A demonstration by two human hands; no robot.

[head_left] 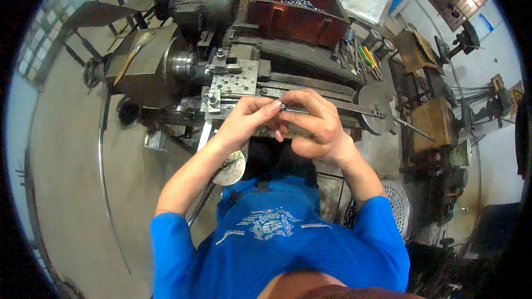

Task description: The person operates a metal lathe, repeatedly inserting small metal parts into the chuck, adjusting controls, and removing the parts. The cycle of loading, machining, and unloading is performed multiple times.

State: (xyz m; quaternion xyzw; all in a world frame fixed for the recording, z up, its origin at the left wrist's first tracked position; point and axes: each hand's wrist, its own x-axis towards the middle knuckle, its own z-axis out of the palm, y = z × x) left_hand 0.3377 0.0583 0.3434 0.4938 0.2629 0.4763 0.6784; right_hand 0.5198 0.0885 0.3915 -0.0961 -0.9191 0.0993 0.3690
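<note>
Both hands meet in front of my chest, over the near side of a metal lathe. Between their fingertips is a small dark metal piece [284, 107], mostly hidden by the fingers. My left hand [253, 116] pinches it from the left with thumb and forefinger. From the right, my right hand [316, 124] has its fingers curled round the same piece. Just beyond my left hand lies the drilled metal plate [235, 79] with bolted clamps. The lathe's round chuck [180, 63] is farther left, and a long flat metal bar [349, 106] runs rightward behind my right hand.
A reddish-brown metal box [299, 22] holding small shiny parts stands at the back. Several hand tools [363, 58] lie right of it. A motor [205, 3] sits back left. A round metal disc [377, 109] and a thin rod [413, 128] stick out at the right.
</note>
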